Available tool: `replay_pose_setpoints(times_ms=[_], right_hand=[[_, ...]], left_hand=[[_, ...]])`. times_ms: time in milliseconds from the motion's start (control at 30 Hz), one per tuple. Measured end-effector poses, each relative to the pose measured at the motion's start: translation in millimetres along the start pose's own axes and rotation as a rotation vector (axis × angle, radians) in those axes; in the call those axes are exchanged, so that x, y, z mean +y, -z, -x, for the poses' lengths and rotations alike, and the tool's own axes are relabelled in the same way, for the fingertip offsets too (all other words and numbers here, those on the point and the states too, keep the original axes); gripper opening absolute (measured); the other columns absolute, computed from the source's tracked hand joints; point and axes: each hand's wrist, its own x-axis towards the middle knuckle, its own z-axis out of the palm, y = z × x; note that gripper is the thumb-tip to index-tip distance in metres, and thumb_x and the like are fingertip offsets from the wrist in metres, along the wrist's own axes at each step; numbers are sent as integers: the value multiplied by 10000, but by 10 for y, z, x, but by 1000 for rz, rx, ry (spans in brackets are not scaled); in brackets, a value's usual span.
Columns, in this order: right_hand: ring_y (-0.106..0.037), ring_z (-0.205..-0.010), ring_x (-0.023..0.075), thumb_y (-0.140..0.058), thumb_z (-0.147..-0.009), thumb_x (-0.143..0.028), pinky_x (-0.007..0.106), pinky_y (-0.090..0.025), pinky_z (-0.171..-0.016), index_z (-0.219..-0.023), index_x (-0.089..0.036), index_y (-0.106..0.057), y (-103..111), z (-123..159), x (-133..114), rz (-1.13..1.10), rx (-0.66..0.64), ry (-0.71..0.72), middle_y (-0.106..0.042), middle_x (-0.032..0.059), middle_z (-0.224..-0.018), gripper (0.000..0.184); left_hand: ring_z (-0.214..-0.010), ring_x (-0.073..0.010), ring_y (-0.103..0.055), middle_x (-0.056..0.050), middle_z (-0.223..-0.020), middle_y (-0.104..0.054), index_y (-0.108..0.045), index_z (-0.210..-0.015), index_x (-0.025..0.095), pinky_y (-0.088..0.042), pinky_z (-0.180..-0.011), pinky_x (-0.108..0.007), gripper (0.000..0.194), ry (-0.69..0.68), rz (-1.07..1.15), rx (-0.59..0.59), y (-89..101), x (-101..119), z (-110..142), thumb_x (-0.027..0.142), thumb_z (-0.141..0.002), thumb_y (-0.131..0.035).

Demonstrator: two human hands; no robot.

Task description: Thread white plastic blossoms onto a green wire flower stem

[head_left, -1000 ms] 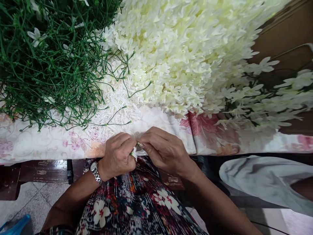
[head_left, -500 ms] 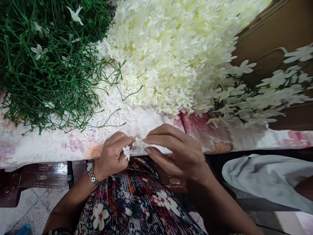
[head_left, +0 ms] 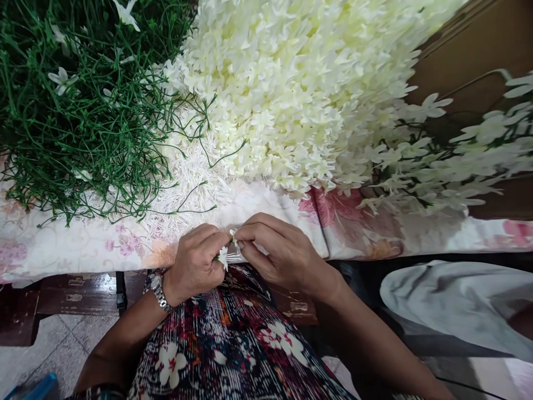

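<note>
My left hand point(head_left: 195, 264), with a metal watch point(head_left: 159, 290) on its wrist, is closed in a pinch on a small white artificial flower point(head_left: 224, 257). My right hand point(head_left: 278, 253) meets it from the right, its fingertips pinched on a tiny white piece point(head_left: 233, 236) at the flower. Both hands hover over my lap, just in front of the table edge. Beyond them lies a big heap of cream artificial blossoms point(head_left: 300, 83), a mat of thin white stamen pieces point(head_left: 187, 178) and a tangle of green wire stems point(head_left: 79, 111).
A floral cloth point(head_left: 62, 244) covers the table. Finished sprays of white flowers point(head_left: 466, 150) lie at the right against a brown surface point(head_left: 474, 50). Another person's grey-clad leg point(head_left: 449, 300) is at the lower right. A dark wooden rail point(head_left: 62, 289) runs below the cloth.
Half a second ago my right hand was spread open beside the flower; now its fingers have closed back in onto it. The left hand kept its pinch throughout.
</note>
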Motion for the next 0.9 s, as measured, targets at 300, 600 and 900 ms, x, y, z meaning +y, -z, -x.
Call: replay_pose_setpoints(times_ms=[300, 600, 900], right_hand=[[-471, -686, 112, -430, -748, -73, 244, -429, -598, -811, -137, -472, -70, -8, 34, -60, 35, -10, -506, 38, -707, 99], [-474, -694, 110, -438, -745, -64, 246, -432, -597, -823, -153, -469, -124, -10, 29, -55, 82, -20, -504, 31, -712, 122], [-486, -699, 106, -438, -734, -54, 243, -433, -589, -850, -163, -478, -145, -14, 33, -126, 127, -43, -508, 24, -730, 164]], left_hand=[[-522, -121, -343, -4, -544, -378, -470, -644, 150, -288, -459, -242, 284, 21, -60, 30, -35, 5, -12, 17, -448, -312], [-515, -129, -344, -2, -536, -376, -435, -630, 169, -292, -460, -247, 266, 57, -78, 57, -46, 10, -29, 32, -436, -315], [-558, -125, -408, -4, -579, -444, -502, -691, 153, -346, -503, -242, 281, 125, 33, 52, -33, 4, -4, -4, -508, -356]])
